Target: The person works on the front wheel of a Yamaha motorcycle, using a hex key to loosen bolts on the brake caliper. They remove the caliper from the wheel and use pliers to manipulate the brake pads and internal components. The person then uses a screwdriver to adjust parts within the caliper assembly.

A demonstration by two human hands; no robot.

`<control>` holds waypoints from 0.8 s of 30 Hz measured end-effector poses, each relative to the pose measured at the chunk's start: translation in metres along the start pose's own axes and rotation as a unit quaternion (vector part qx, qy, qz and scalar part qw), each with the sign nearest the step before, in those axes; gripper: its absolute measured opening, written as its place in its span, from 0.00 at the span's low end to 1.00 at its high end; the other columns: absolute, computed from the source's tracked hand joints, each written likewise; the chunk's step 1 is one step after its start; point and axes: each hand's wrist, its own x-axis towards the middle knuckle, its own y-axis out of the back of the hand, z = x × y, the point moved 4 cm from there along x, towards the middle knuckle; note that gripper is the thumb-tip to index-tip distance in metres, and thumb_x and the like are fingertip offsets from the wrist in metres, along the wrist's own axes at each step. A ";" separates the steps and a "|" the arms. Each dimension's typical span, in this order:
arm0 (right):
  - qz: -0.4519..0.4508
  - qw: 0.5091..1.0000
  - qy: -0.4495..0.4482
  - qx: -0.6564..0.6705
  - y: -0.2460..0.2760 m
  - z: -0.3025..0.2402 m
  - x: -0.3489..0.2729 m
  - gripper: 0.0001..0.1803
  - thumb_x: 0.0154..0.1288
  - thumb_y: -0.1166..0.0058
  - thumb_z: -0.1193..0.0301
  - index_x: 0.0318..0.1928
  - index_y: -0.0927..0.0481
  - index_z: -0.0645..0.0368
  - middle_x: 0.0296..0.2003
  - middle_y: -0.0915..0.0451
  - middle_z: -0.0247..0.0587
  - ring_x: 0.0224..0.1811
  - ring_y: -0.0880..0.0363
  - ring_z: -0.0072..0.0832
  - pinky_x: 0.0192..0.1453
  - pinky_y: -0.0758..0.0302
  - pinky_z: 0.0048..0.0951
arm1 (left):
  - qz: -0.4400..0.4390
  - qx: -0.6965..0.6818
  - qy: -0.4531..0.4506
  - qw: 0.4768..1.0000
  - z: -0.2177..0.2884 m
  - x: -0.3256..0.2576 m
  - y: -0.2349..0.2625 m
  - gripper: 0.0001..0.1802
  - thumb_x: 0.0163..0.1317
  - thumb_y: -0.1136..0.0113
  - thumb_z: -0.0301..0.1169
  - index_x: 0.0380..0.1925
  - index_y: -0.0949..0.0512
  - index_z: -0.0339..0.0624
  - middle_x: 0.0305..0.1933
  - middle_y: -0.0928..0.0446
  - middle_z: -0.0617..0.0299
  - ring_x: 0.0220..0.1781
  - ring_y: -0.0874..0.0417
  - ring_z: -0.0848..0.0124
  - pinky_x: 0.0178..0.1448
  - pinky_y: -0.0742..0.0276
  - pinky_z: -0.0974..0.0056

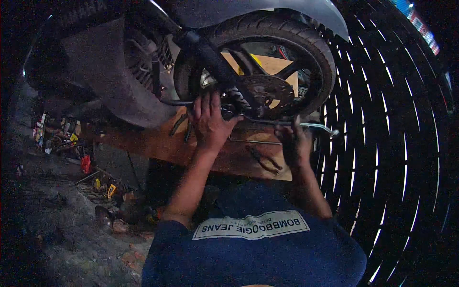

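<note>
A motorcycle's front wheel (318, 71) stands ahead of me, with a brake disc (270, 93) and a dark fork leg (205, 52). Below the fork, my left hand (210, 122) has its fingers and thumb around the dark brake caliper (230, 107), whose shape is partly covered. To the right, my right hand (295, 143) closes on a silver wrench (318, 126) with a bent end. The wrench runs sideways under the wheel; its other end is lost in shadow. Pliers (265, 160) lie on the wooden board (210, 157) near my right hand.
A thin metal rod (256, 141) and a dark-handled tool (179, 124) also lie on the board. Motorcycle bodywork (95, 67) fills the upper left. Clutter, including a red item (85, 164), covers the floor at left. A slatted wall (377, 143) stands at right.
</note>
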 end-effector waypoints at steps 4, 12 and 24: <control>-0.009 0.943 0.243 -0.229 -0.059 -0.055 -0.015 0.19 0.66 0.46 0.61 0.48 0.26 0.65 0.39 0.22 0.41 0.43 0.25 0.28 0.51 0.28 0.29 | 0.034 -0.024 -0.046 0.998 -0.006 -0.002 -0.010 0.53 0.39 0.32 0.56 0.62 0.40 0.38 0.65 0.40 0.45 0.67 0.45 0.44 0.69 0.51 0.41; -0.155 0.839 0.262 -0.451 -0.160 -0.054 -0.030 0.25 0.60 0.48 0.73 0.58 0.37 0.64 0.43 0.25 0.59 0.46 0.27 0.54 0.53 0.30 0.44 | 0.015 -0.081 -0.009 0.997 -0.027 -0.029 -0.045 0.45 0.54 0.37 0.48 0.66 0.47 0.41 0.63 0.39 0.50 0.68 0.44 0.52 0.70 0.50 0.49; -0.349 0.550 0.423 -0.631 -0.187 0.012 -0.074 0.32 0.48 0.48 0.68 0.58 0.34 0.57 0.50 0.28 0.55 0.54 0.32 0.51 0.59 0.36 0.48 | -0.108 -0.334 0.153 0.924 -0.062 -0.125 -0.099 0.31 0.60 0.43 0.42 0.60 0.39 0.43 0.60 0.34 0.52 0.65 0.37 0.58 0.66 0.42 0.55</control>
